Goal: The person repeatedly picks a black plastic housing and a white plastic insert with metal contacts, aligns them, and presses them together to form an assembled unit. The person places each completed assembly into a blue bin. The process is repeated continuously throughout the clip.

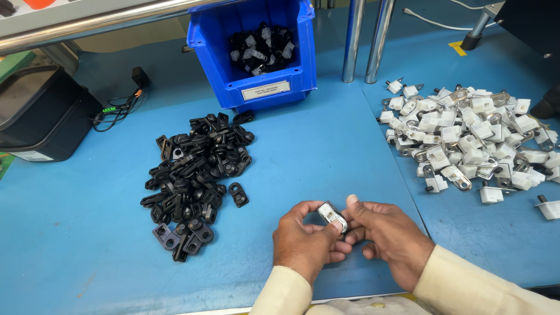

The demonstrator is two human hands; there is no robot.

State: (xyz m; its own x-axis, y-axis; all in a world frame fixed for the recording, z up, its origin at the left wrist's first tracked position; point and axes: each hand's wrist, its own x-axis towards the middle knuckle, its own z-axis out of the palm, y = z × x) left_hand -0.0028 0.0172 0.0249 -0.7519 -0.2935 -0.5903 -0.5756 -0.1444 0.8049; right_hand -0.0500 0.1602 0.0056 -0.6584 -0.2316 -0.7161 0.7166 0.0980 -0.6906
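Both my hands meet near the front edge of the blue table. My left hand (306, 242) and my right hand (388, 236) pinch one small white and metal part (331, 214) between thumbs and fingertips. A pile of black plastic pieces (195, 175) lies to the left of my hands. A heap of white and metal parts (472, 140) spreads at the right. A blue bin (256, 64) at the back holds assembled black and white pieces (261, 49).
Two metal posts (366, 41) rise behind the table's middle. A black box (41, 114) stands at the far left with a cable (119, 105) beside it. A dark machine (534, 29) sits at the back right. The blue table (315, 146) ends just before my sleeves.
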